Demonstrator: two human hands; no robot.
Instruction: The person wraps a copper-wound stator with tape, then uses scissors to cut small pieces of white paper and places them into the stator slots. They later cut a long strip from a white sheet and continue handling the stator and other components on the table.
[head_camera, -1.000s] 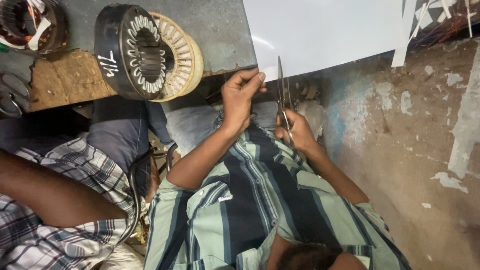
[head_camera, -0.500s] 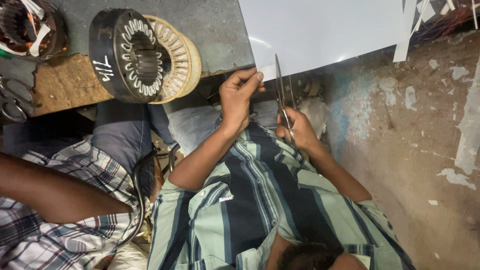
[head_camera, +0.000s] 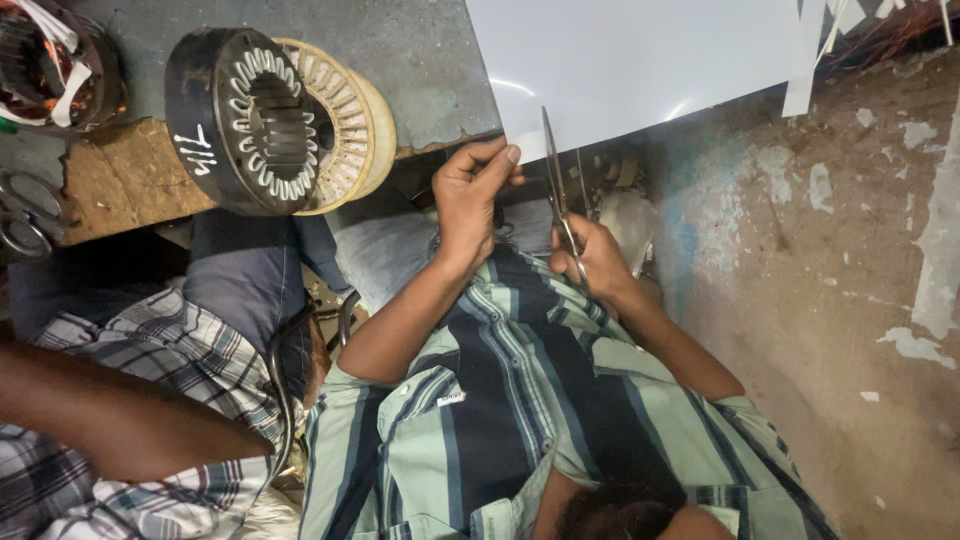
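sheet: white sheet (head_camera: 650, 60), flat and glossy, lies ahead of the person across the top of the view. Its near edge runs at a slant just above both hands, and its left corner comes down by the left hand.
scissors: scissors (head_camera: 553, 180), long axis pointing almost straight away from the body. The tip overlaps the sheet's near edge, the handles are down in the right hand. Blades look close together; can't tell the exact gap.
right hand: right hand (head_camera: 592, 262) is closed round the scissor handles, low over the lap, directly below the sheet edge. It is the hand that carries the tool.
left hand: left hand (head_camera: 478, 192) has its fingers curled tight, tips at the sheet's near corner, apparently pinching it. It sits just left of the blades and nearer the edge than the right hand.
key relation: the sheet lies forward of both hands, and the blade axis crosses its edge roughly square, with the left hand's grip beside that line.
lap: striped shirt (head_camera: 480, 400) below the hands.
neighbour: another person's bare arm (head_camera: 120, 420) and plaid sleeve, lower left, well apart from the sheet.
left of the sheet: black stator core (head_camera: 255, 120) on its side, touching a cream stator core (head_camera: 355, 110) behind it, next to a wooden board (head_camera: 120, 180).
right: bare, patchy concrete floor (head_camera: 830, 280).
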